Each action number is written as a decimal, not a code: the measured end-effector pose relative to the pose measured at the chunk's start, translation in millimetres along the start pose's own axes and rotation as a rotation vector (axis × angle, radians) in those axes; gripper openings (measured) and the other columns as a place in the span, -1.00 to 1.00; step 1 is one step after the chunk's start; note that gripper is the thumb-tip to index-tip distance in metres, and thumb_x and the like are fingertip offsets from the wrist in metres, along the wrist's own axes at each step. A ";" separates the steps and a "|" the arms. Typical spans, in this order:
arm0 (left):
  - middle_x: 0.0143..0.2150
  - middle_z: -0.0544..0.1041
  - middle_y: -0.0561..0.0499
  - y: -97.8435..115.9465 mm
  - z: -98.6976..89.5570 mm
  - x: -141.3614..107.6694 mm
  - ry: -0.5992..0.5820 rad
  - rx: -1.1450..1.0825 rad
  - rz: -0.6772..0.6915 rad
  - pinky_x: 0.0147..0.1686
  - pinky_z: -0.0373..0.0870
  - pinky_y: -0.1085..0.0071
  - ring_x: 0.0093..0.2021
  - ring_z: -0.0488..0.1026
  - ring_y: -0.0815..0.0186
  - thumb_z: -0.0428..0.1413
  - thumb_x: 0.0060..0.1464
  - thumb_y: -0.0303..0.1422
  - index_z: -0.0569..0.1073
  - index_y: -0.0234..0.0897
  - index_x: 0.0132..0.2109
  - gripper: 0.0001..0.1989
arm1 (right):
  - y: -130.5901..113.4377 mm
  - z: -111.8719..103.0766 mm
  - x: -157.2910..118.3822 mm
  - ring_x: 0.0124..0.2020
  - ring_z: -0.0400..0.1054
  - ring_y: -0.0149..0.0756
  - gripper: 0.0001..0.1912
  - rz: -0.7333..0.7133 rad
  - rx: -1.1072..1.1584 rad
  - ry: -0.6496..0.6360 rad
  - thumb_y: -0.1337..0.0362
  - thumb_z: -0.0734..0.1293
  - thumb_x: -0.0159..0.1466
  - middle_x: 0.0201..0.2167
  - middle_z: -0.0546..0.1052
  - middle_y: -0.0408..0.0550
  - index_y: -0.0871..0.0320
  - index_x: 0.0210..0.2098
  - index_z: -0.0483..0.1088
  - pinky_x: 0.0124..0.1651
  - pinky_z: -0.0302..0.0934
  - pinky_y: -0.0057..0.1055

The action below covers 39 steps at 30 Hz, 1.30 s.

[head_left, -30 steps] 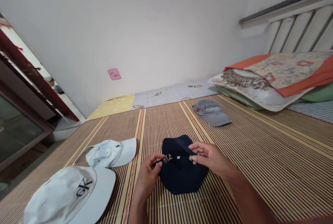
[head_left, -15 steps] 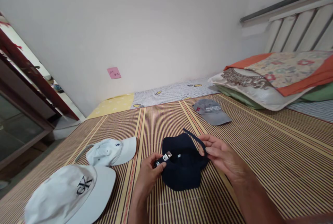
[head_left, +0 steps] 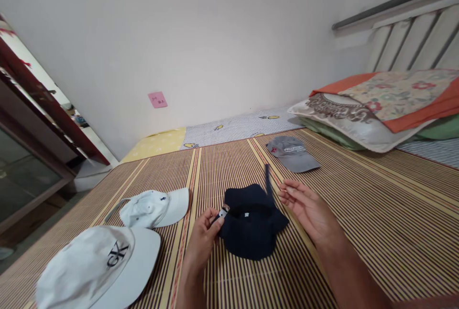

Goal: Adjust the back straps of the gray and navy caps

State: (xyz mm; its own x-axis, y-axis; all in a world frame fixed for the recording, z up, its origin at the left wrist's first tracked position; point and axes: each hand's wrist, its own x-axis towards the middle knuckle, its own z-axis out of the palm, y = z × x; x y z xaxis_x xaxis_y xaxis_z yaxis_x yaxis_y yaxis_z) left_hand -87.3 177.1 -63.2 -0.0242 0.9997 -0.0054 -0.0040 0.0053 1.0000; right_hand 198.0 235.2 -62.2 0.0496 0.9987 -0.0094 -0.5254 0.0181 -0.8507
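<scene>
A dark navy cap (head_left: 251, 237) lies in front of me with its hollow inside facing up and a small white tag showing within. My left hand (head_left: 206, 232) pinches the cap's short strap with the metal buckle (head_left: 224, 211) at its left edge. On the right, the cap's long loose strap (head_left: 268, 182) stands up by itself. Just beside that strap hovers my right hand (head_left: 304, 206), its fingers slightly bent and apart, holding nothing.
Striped bamboo mat (head_left: 222, 170) covers the bed. To the left lie a white cap with black letters (head_left: 89, 266) and a pale cap (head_left: 143, 208). A grey cap (head_left: 292, 153) sits farther back, near pillows (head_left: 358, 117). A pink note (head_left: 158, 99) is on the wall.
My right hand has let go of the long strap and moved slightly right; the strap has sprung upright. My left hand has shifted a little left with the buckle strap.
</scene>
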 end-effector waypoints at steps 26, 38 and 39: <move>-0.35 0.55 0.05 0.8 -5.4 4.9 0.127 0.117 0.125 -0.28 0.30 0.40 -0.32 0.43 0.30 0.28 0.07 -0.09 0.51 -0.27 -0.23 -0.67 | 0.0 12.5 -9.6 -0.31 0.36 -0.25 -0.66 -0.194 -0.864 -0.443 0.01 0.29 0.38 -0.42 0.46 -0.14 0.10 -0.39 0.46 -0.22 0.20 -0.32; -0.40 0.33 0.10 8.9 8.2 -5.0 -0.082 0.291 0.077 -0.30 0.18 0.38 -0.34 0.25 0.31 0.14 0.21 -0.10 0.42 -0.24 -0.33 -0.70 | 5.0 6.1 -11.3 -0.20 0.51 -0.10 -0.66 -0.095 -1.274 -0.405 -0.05 0.31 0.37 -0.27 0.64 -0.02 0.05 -0.30 0.56 -0.17 0.23 -0.28; -0.41 0.31 0.11 10.0 10.2 -5.4 -0.090 0.306 0.076 -0.32 0.17 0.38 -0.35 0.24 0.31 0.13 0.21 -0.10 0.41 -0.23 -0.34 -0.70 | 5.2 7.8 -12.3 -0.19 0.52 -0.09 -0.69 -0.105 -1.289 -0.387 -0.03 0.35 0.35 -0.27 0.66 -0.01 0.04 -0.31 0.58 -0.16 0.25 -0.28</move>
State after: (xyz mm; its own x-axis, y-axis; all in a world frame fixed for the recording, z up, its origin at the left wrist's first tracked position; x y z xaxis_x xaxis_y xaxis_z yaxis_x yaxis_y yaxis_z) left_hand -77.0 172.1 -53.2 0.0761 0.9955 0.0557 0.2957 -0.0758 0.9523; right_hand 188.0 223.4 -62.3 -0.3132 0.9483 0.0512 0.6422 0.2512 -0.7242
